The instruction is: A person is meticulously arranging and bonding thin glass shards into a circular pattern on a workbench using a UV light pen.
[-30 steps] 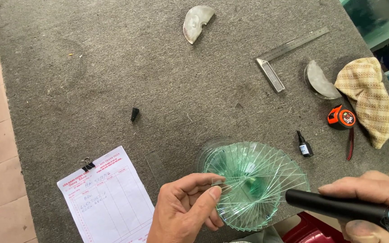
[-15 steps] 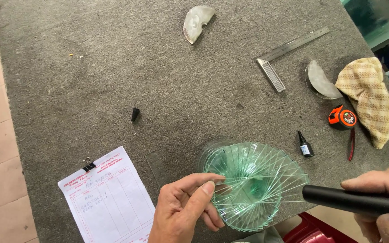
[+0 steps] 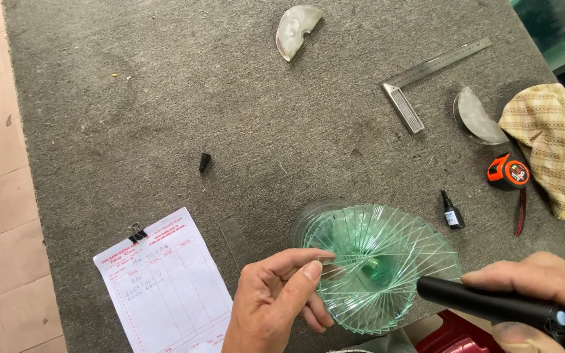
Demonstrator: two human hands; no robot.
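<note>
A round fan of stacked green-tinted glass strips (image 3: pixel 377 265) stands on the grey felt-covered table (image 3: pixel 165 98) near its front edge. My left hand (image 3: pixel 276 301) pinches the fan's left rim between thumb and fingers. My right hand (image 3: pixel 537 291) grips a black pen-shaped tool (image 3: pixel 485 304), whose front end points left at the fan's right edge and just meets it. A small black glue bottle (image 3: pixel 452 212) stands upright just right of the fan.
A clipped paper form (image 3: pixel 161 281) lies at the front left, a black cap (image 3: pixel 204 161) behind it. Farther back are a steel try square (image 3: pixel 420 82), two half-round glass pieces (image 3: pixel 295 29) (image 3: pixel 479 117), an orange tape measure (image 3: pixel 508 171) and a checked cloth (image 3: pixel 550 144). A red object (image 3: pixel 452 336) shows below the edge.
My right hand has shifted slightly, bringing the black tool's end in against the fan's right edge. My left hand keeps its pinch on the rim. The fan has not moved.
</note>
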